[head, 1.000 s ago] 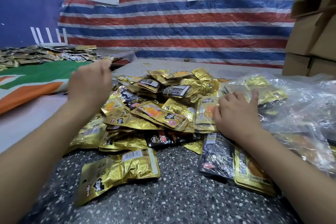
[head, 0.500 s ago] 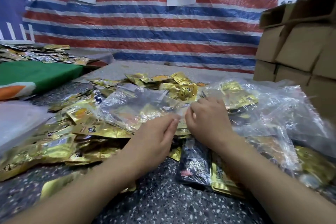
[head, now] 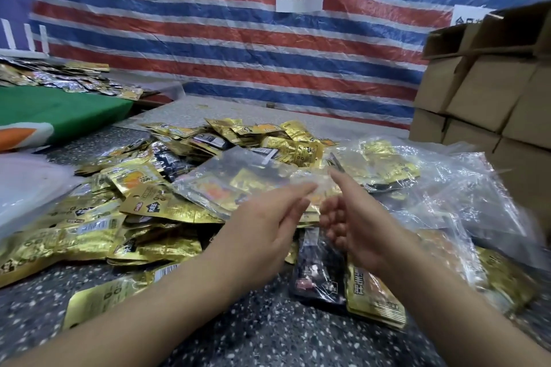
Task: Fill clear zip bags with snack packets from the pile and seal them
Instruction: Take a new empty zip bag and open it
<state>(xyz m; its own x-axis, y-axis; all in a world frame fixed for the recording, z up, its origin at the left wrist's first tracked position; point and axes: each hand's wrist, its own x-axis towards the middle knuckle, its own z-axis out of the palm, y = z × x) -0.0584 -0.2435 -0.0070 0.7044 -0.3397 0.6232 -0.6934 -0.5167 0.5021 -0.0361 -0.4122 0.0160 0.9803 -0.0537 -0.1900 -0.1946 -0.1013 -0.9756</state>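
Both hands hold one clear zip bag (head: 238, 179) over the snack pile (head: 167, 188) at desk centre. Left hand (head: 268, 223) fingers pinch its near edge; right hand (head: 348, 217) apparently likewise, fingers curled. Advice: part the mouth fully before loading. Since half a second ago, the bag has lifted slightly toward 12 o'clock.

- Foil snack packets (head: 155, 208): mostly gold, a few black, orange print.
- Speckled stone worktop (head: 268, 334): dark grey, white flecks.
- Woven tarpaulin backdrop (head: 268, 48): red, white, blue stripes.
- Cardboard cartons (head: 489, 92): plain brown.
- Cloth at worktop's left edge (head: 56, 110): green, orange.
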